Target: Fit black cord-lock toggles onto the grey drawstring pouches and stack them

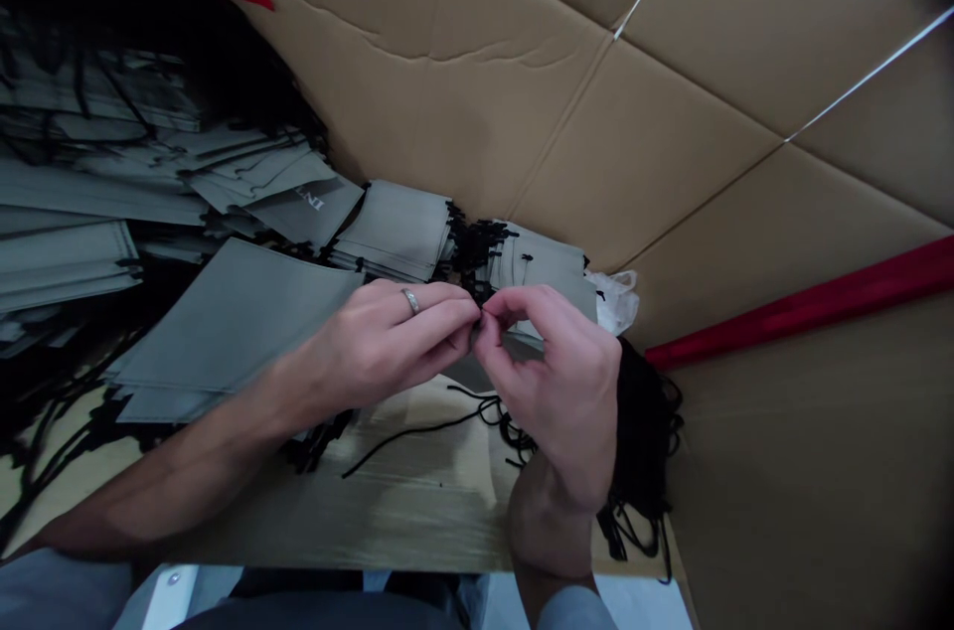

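My left hand (388, 342), with a ring on one finger, and my right hand (556, 382) meet fingertip to fingertip above the worktop. Both pinch a thin black cord (417, 433) that trails down and to the left over the cardboard. Just behind the fingers lies a small grey pouch (484, 377), partly hidden by my hands. Stacks of flat grey pouches (398, 228) with black drawstrings lie right behind them, and a larger grey stack (231, 322) sits under my left wrist.
Big piles of grey pouches (89, 173) fill the left side. A tangle of black cords (645, 451) lies at the right beside a clear plastic bag (617, 300). Cardboard walls (596, 113) stand behind, with a red strip (805, 302) at the right.
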`<state>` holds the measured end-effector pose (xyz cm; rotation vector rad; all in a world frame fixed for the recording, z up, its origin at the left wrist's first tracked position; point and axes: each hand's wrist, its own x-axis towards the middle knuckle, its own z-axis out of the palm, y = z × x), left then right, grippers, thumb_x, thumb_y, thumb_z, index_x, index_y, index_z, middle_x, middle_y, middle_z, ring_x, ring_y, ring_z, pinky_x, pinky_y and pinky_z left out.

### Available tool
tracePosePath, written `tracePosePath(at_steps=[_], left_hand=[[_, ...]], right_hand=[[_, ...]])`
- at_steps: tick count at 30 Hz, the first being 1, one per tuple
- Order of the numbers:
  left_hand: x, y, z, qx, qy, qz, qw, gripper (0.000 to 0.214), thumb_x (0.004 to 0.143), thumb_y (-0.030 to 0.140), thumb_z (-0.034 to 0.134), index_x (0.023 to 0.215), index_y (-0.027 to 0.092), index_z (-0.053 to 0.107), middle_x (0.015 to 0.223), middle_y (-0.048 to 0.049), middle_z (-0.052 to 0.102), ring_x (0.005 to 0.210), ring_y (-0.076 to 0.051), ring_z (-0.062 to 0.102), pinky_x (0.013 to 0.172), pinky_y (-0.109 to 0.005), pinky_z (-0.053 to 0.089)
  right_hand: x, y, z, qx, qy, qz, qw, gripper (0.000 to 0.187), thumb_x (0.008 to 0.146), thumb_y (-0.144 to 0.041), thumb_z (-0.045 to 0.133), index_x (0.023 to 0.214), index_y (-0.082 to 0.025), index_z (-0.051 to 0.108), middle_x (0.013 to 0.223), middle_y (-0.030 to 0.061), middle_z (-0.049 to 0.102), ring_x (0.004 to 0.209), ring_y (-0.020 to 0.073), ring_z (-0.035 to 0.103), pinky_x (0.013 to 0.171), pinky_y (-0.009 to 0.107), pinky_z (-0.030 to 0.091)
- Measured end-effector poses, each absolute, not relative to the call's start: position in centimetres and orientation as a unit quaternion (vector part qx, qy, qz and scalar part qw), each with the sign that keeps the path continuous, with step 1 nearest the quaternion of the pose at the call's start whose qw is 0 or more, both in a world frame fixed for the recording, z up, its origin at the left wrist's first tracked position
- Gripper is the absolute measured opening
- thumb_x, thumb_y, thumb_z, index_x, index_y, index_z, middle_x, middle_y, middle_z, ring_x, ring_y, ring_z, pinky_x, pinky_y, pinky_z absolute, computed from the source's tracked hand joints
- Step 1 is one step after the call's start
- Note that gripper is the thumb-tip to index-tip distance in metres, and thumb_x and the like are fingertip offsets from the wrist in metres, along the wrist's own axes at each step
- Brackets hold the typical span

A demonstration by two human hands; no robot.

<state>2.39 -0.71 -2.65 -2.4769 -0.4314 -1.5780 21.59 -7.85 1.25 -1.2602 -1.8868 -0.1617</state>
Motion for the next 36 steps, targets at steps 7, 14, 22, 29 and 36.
tracePosePath(at_steps=[7,14,22,29,36], left_hand=[[2.7,-0.7,-2.3,-0.794,-0.16,-0.586,-0.035,0.018,0.095,0.009,0.082,0.101,0.023,0.074,0.09,0.0052,0.086,0.079,-0.01,0.084,0.071,-0.018,0.065],[2.6,-0.3,-2.3,-0.773,-0.155,-0.591,-0.169,0.02,0.087,0.009,0.083,0.095,0.026,0.076,0.082,0.0064,0.083,0.069,-0.012,0.08,0.061,-0.02,0.062],[2.9,0.4,-2.3,-0.742,-0.114,-0.577,-0.322,0.021,0.084,0.006,0.081,0.092,0.026,0.077,0.076,0.0055,0.082,0.061,-0.012,0.076,0.058,-0.018,0.064],[1.8,0.0,-2.0,-0.828,-0.155,-0.533,-0.077,0.012,0.101,0.014,0.082,0.106,0.024,0.079,0.097,0.0041,0.09,0.078,-0.01,0.084,0.072,-0.017,0.065],[1.5,-0.2,-2.9,-0.856,-0.139,-0.491,0.089,0.004,0.114,0.018,0.07,0.118,0.017,0.072,0.111,-0.004,0.089,0.09,-0.015,0.086,0.081,-0.024,0.065]], right_hand=[[21.3,-7.9,1.6,-0.489,-0.736,-0.038,0.467,0.016,0.095,-0.006,0.073,0.092,-0.022,0.073,0.084,-0.0042,0.078,0.077,0.012,0.074,0.078,0.023,0.061],[22.0,-7.5,1.4,-0.468,-0.739,0.051,0.482,0.013,0.092,-0.009,0.074,0.091,-0.022,0.077,0.087,-0.0044,0.081,0.075,0.0109,0.074,0.076,0.023,0.062],[22.7,-6.8,1.1,-0.451,-0.721,0.17,0.498,0.016,0.088,-0.009,0.077,0.09,-0.024,0.079,0.084,-0.0071,0.08,0.073,0.0104,0.074,0.072,0.024,0.06],[22.5,-7.0,1.2,-0.505,-0.717,0.095,0.472,0.014,0.092,-0.009,0.075,0.092,-0.023,0.078,0.084,-0.0068,0.08,0.073,0.0096,0.074,0.073,0.022,0.06],[21.7,-7.3,1.2,-0.522,-0.738,-0.029,0.427,0.012,0.095,-0.008,0.075,0.093,-0.02,0.076,0.088,-0.0013,0.081,0.08,0.0143,0.078,0.079,0.026,0.062]])
